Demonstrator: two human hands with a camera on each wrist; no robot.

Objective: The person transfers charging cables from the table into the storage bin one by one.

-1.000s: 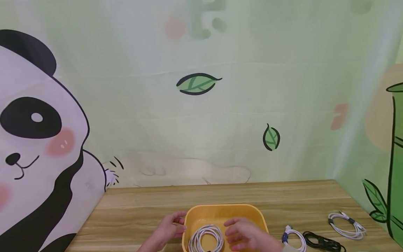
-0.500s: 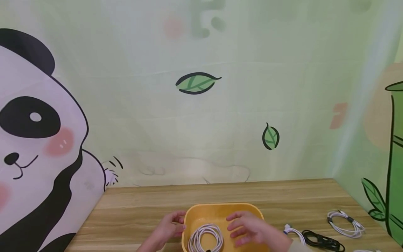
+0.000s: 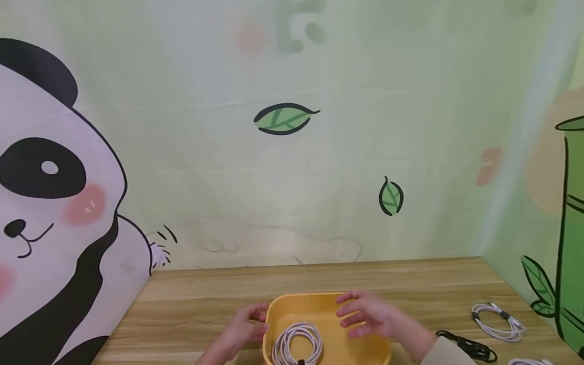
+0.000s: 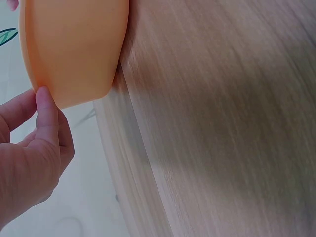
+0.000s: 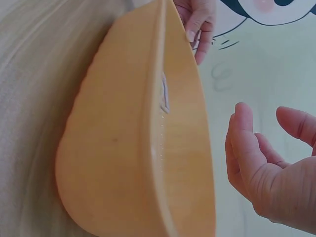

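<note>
A yellow-orange plastic basket [image 3: 292, 305] stands on the wooden table. My left hand [image 3: 242, 328] holds its left side; in the left wrist view that hand [image 4: 37, 160] pinches the basket's rim [image 4: 74, 49] between thumb and fingers. A coiled white cable [image 3: 281, 345] with a dark tie lies inside at the left. Over the right part of the basket, my right hand [image 3: 371, 315] hovers with fingers spread and grips nothing. The right wrist view shows this hand [image 5: 274, 180] relaxed beside the basket's wall [image 5: 108, 128].
On the table to the right lie a bundled black cable [image 3: 476, 350] and a coiled white cable [image 3: 513, 334] with dark ties. Another white cable [image 3: 526, 362] shows at the bottom edge. A panda-print backdrop [image 3: 205, 177] rises behind the table.
My right hand has moved right and slightly away from the coil in the basket. Its forearm now covers the nearest white cable on the table. My left hand stays at the rim.
</note>
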